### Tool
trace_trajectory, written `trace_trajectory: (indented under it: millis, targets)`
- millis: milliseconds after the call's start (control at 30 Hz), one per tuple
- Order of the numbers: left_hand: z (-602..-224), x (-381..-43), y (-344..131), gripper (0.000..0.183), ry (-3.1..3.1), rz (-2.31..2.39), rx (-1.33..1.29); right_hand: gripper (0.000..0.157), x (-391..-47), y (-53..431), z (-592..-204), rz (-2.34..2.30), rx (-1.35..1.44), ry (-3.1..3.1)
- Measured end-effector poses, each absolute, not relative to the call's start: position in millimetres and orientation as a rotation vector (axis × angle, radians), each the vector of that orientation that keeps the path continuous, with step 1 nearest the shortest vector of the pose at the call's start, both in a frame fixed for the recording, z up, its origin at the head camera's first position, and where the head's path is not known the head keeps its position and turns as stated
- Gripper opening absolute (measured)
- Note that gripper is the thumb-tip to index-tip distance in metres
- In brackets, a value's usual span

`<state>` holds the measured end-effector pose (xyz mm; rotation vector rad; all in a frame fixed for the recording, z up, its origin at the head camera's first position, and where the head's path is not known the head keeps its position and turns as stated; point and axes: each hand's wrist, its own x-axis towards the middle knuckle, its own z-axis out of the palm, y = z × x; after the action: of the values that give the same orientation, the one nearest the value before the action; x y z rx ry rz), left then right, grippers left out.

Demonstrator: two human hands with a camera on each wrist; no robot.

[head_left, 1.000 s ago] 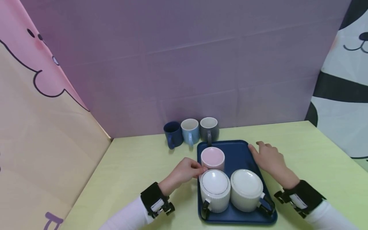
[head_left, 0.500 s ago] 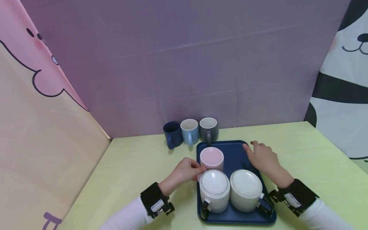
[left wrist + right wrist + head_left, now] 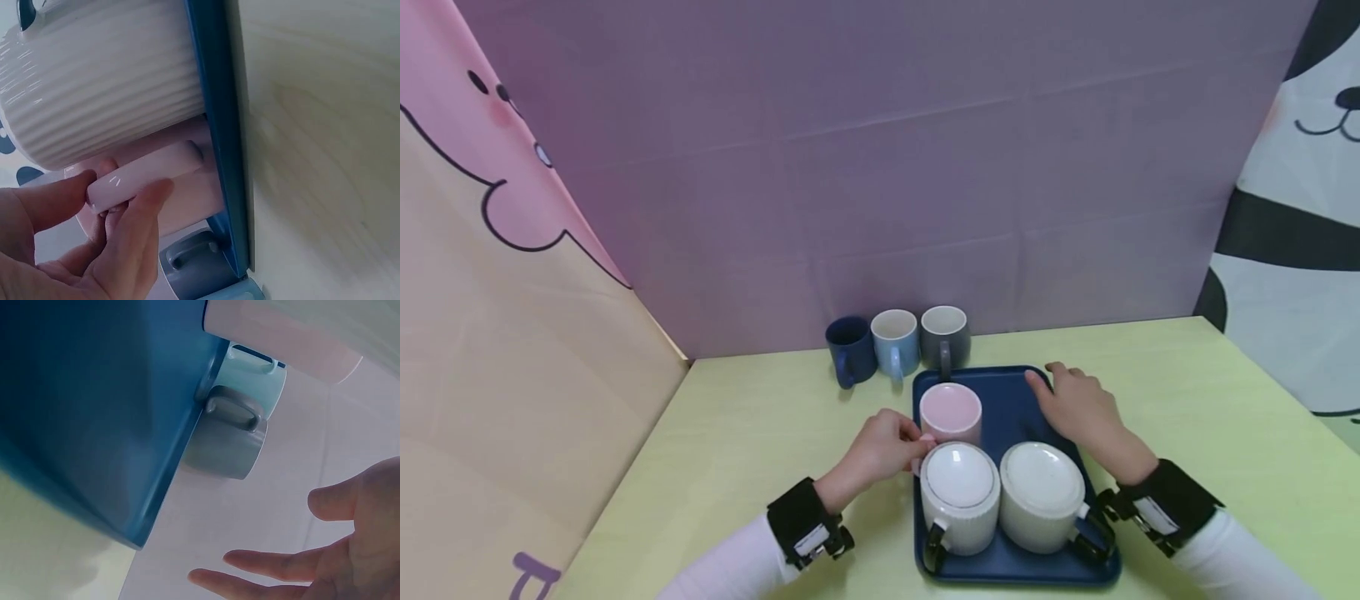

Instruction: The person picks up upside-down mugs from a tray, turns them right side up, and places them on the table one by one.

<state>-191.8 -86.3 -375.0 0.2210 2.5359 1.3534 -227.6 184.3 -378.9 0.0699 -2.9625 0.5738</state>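
While the left hand (image 3: 880,447) pinches the handle (image 3: 147,175) of the pink mug (image 3: 951,410) at the far left of the blue tray (image 3: 1017,407), the right hand (image 3: 1084,411) hovers, fingers spread, by the far right edge. Two white mugs (image 3: 961,492) crowd the near end, three coloured mugs (image 3: 897,340) just beyond.

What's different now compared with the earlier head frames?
The right hand has moved left, toward the pink cup; nothing was taken hold of or let go. The left hand still pinches that cup's handle; the tray stayed put.
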Motion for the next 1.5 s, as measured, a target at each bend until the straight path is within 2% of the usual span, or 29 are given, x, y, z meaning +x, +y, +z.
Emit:
trace_trajectory:
  millis: [933, 1500]
  targets:
    - [-381.1, -197.5, -82.3, 0.025, 2.257, 1.86, 0.065, 0.06, -233.3, 170.8, -364.7, 0.628, 0.141, -2.983]
    - [-364.4, -213.1, -76.2, 0.026, 2.189, 1.998, 0.026, 0.062, -233.1, 164.5, -354.4, 0.701, 0.163, -3.05]
